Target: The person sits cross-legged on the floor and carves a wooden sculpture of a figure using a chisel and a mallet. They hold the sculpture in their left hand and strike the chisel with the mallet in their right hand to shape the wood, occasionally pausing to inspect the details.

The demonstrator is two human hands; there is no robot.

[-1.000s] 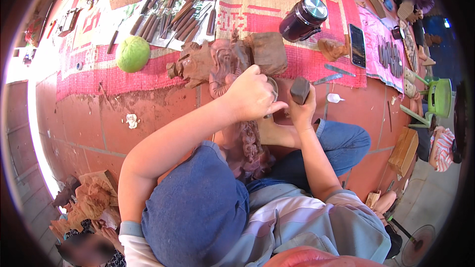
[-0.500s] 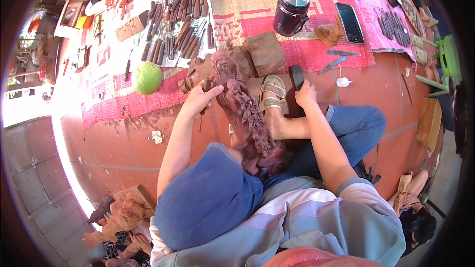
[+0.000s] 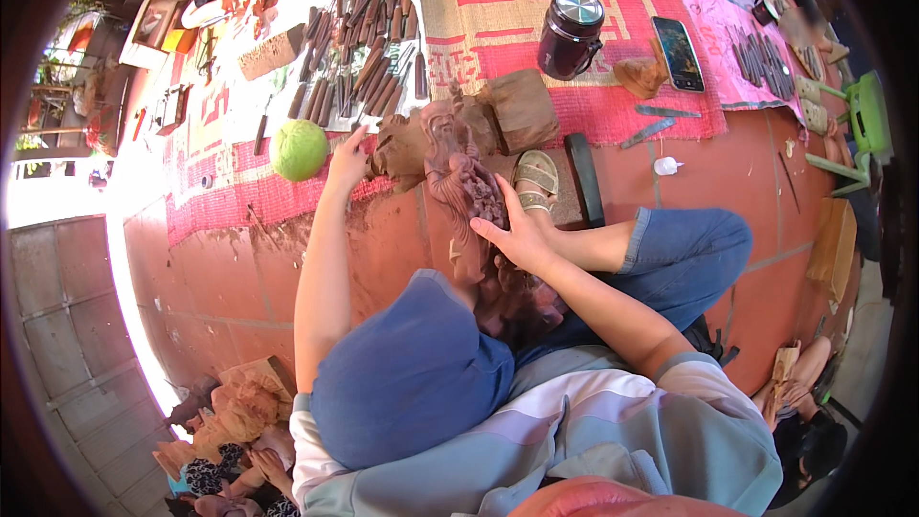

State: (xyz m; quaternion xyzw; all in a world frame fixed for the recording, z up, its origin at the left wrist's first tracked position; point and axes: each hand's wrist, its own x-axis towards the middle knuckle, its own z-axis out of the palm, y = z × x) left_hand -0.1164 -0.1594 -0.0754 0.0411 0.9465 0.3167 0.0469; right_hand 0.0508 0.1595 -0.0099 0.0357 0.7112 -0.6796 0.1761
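- One reddish-brown carved figure [image 3: 445, 148] stood tilted between the person's bent legs, its head by the chunky wood block [image 3: 522, 113].
- One right hand [image 3: 522, 235] lay spread on the figure, thumb well apart from forefinger, resting there rather than closed round it.
- One left hand [image 3: 348, 163] reached out near the wooden-handled tools [image 3: 369, 72], one finger extended; whether it held anything, I could not tell.
- Those tools overlapped too much to count.
- One green fruit [image 3: 298, 150], one flask [image 3: 570, 38] and one phone [image 3: 679, 55] sat on the mat [image 3: 479, 24].
- Two flat metal strips [image 3: 667, 111] lay near the phone.
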